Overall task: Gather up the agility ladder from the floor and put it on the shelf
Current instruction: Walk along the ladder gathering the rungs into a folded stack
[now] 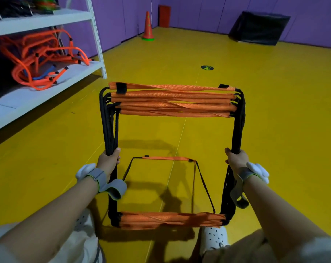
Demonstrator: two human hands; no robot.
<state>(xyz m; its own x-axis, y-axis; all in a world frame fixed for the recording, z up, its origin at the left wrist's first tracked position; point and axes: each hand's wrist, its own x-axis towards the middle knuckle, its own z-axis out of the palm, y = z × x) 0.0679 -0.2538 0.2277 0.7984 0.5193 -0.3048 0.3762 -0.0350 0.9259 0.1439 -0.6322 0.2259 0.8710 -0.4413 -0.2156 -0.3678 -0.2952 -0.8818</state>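
Note:
The agility ladder has flat orange rungs and black side straps. It is bunched together and held up in front of me. My left hand is shut on the left bundle of black straps. My right hand grips the right bundle. One stack of rungs rises beyond my hands; another hangs low near my feet, and a single rung dangles between them above the yellow floor. The white shelf stands to my left.
Tangled orange hurdles fill the shelf's middle level. An orange cone stands by the purple wall, with a black mat leaning at the far right. My white shoes are at the bottom.

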